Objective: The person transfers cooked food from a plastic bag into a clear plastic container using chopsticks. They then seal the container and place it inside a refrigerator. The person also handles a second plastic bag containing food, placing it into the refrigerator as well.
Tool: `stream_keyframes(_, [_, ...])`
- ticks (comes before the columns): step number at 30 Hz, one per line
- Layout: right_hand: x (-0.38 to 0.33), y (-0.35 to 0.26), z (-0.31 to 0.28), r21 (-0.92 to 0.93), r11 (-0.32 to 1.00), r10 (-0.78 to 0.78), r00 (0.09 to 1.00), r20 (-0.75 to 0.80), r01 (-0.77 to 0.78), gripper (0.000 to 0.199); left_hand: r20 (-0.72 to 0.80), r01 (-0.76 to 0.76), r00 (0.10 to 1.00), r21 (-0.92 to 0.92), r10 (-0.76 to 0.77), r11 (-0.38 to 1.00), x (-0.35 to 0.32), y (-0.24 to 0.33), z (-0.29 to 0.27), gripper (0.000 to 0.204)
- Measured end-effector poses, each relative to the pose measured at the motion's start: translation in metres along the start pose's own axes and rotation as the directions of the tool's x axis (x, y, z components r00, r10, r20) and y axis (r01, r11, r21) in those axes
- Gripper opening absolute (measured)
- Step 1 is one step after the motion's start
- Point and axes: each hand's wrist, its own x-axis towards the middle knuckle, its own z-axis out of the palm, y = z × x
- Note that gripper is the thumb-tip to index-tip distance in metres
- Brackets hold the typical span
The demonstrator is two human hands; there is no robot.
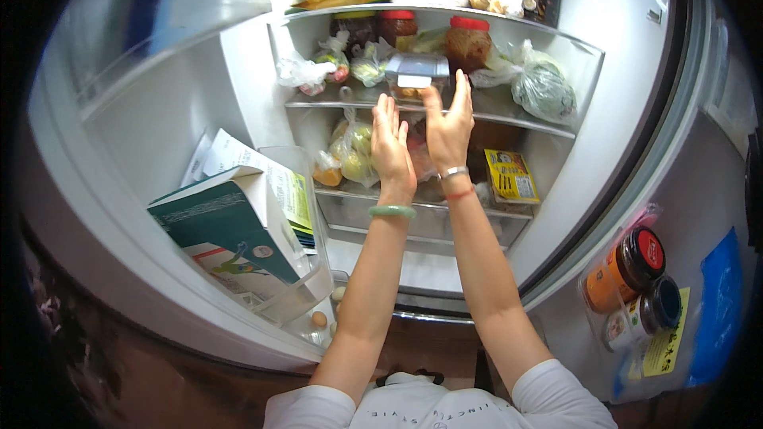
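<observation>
Both my arms reach into an open fridge. My left hand (392, 149) is open, fingers stretched up and palm turned inward, and a green bangle circles its wrist. My right hand (450, 129) is also open, with fingers straight and thumb apart; a silver bracelet and a red cord are on that wrist. Just beyond the fingertips, a clear lidded plastic container (416, 67) with a white label sits on the middle shelf (509, 117). The right thumb overlaps its lower edge in view; whether it touches I cannot tell. Nothing is held in either hand.
Beside the container stand red-lidded jars (469, 41) and a bag of greens (545, 86). Below are bagged produce (354, 151) and a yellow package (511, 175). The left door bin holds cartons (222, 226) above eggs (319, 318); the right door holds jars (625, 268).
</observation>
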Motion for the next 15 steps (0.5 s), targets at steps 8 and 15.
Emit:
stream_keyframes(8, [-0.098, -0.013, -0.12, 0.926, -0.096, 0.582, 0.734, 0.35, -0.365, 0.056, 0.027, 0.244, 0.967, -0.385, -0.253, 0.89, -0.122, -0.015, 0.002, 0.058])
stream_keyframes(15, [-0.207, -0.066, -0.222, 0.931, -0.147, 0.701, 0.63, 0.336, -0.334, 0.05, 0.093, 0.45, 0.883, -0.439, -0.459, 0.777, -0.266, 0.013, 0.012, 0.052])
